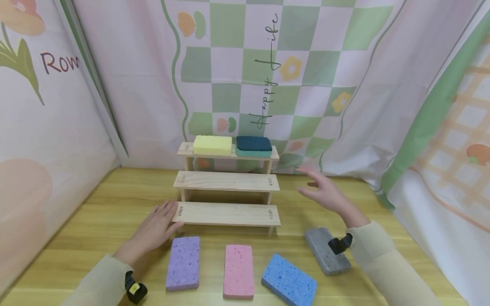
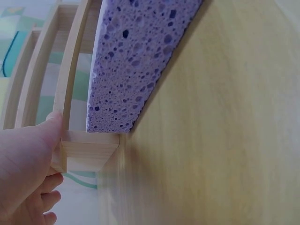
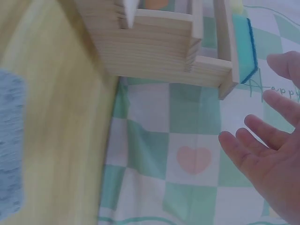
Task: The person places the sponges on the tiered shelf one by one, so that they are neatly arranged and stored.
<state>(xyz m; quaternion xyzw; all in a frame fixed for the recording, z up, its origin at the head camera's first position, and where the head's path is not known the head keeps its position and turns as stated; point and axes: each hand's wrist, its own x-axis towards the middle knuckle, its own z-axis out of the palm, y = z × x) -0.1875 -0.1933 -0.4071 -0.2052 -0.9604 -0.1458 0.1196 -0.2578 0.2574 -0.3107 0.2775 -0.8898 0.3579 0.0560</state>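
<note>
One pink sponge in head view only; left fingers pinching wooden rack; right fingers spread.

In the head view, the left hand was placed left of centre, its back turned upward and its fingers directed toward the upper right; in the left wrist view, its thumb was extended above bent fingers. The right hand was held raised right of centre, thumb parted from loosely bent fingers. Both forearms were covered by beige sleeves, reaching in from the lower corners.
</note>
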